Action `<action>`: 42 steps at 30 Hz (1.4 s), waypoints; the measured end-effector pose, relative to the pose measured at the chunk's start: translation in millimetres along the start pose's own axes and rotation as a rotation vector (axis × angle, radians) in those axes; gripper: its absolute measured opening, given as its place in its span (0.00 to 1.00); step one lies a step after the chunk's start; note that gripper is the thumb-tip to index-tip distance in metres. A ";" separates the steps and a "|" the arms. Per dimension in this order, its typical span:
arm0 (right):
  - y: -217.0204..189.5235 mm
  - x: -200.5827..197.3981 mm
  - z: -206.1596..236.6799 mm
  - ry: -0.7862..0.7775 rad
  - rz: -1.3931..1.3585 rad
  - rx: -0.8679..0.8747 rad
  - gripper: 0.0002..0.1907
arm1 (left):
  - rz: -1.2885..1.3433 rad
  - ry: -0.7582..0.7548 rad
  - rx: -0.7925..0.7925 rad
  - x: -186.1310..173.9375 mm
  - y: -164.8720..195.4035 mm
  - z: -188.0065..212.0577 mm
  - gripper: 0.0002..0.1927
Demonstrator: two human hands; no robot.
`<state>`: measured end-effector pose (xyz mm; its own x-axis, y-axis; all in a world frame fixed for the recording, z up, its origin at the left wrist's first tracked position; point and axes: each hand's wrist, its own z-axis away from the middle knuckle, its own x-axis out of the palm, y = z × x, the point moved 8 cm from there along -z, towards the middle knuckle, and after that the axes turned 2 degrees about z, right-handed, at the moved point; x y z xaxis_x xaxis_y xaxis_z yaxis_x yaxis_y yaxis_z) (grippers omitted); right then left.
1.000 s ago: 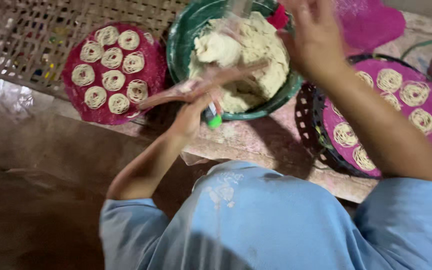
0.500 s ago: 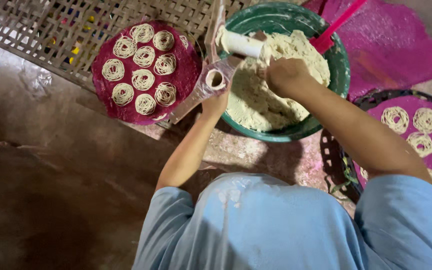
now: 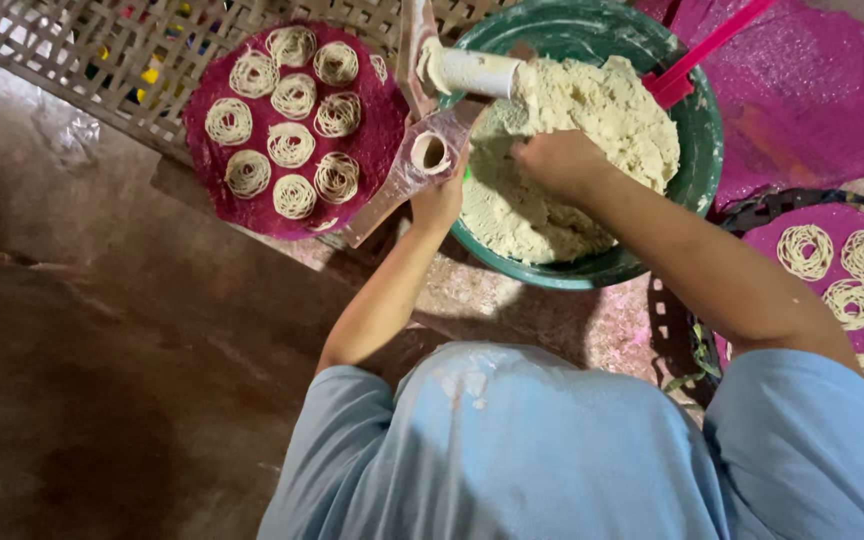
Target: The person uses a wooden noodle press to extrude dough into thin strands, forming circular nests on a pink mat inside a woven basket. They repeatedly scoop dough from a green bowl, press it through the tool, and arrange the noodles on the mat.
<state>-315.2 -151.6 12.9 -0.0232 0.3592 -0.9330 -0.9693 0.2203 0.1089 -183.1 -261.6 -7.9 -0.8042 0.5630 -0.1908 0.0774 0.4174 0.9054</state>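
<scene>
Over the green bowl (image 3: 697, 150), the right hand (image 3: 552, 160) was clenched into the pale dough (image 3: 592, 120). At its rim, the left hand (image 3: 439, 198) gripped the noodle press (image 3: 422, 160) (barrel open). Risk judged: the tilted press could slip onto the noodle coils (image 3: 292, 140).

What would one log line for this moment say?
left hand: grips hinged metal noodle press | right hand: in pale dough, fingers hidden | round green bowl: holds dough | round crimson mat: noodle coils
</scene>
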 end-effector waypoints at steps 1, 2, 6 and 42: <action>-2.1 3.2 6.6 0.023 -0.041 -0.022 0.13 | 0.024 0.019 0.011 -0.5 -0.6 0.8 0.12; -4.5 2.7 13.0 0.051 -0.079 -0.041 0.12 | 0.019 0.020 0.007 0.4 -2.0 1.8 0.12; -9.1 13.9 62.6 -0.027 -0.290 -0.056 0.20 | -0.266 0.016 0.230 2.2 15.5 5.6 0.12; 12.8 -89.3 233.6 0.706 -0.484 0.316 0.15 | -0.339 -0.280 0.393 50.0 118.6 0.4 0.31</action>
<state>-268.4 31.0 177.8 0.1234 -0.4531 -0.8829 -0.8024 0.4780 -0.3574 -213.8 -183.6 89.8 -0.6403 0.4964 -0.5862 0.0984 0.8098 0.5784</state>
